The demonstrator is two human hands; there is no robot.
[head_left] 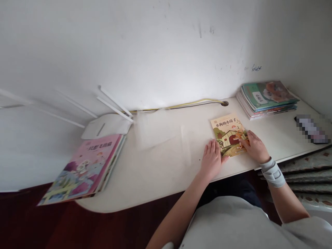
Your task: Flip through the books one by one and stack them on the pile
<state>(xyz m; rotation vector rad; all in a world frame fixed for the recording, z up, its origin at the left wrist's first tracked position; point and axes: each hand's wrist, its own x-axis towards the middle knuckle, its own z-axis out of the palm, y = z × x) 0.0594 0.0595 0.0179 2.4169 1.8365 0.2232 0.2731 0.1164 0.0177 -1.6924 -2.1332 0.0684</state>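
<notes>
A thin children's picture book (230, 133) lies on the white desk, cover up, with a yellow house and a fox-like dog on it. My left hand (211, 159) grips its lower left side, fingers along the edge and thumb at the bottom corner. On the opposite side, my right hand (255, 147) holds the right edge, with fingers resting on the cover. A grey wrist brace (274, 174) wraps my right wrist. What lies under the fingers is hidden.
A book stack (268, 98) with a green top cover stands back right, near a phone (312, 129). Another stack (85, 166), topped by a pink book, sits at the left beside a white rack (106, 126). A clear plastic sheet (158, 131) lies on the desk (155, 173). Cables (192, 103) run along the wall.
</notes>
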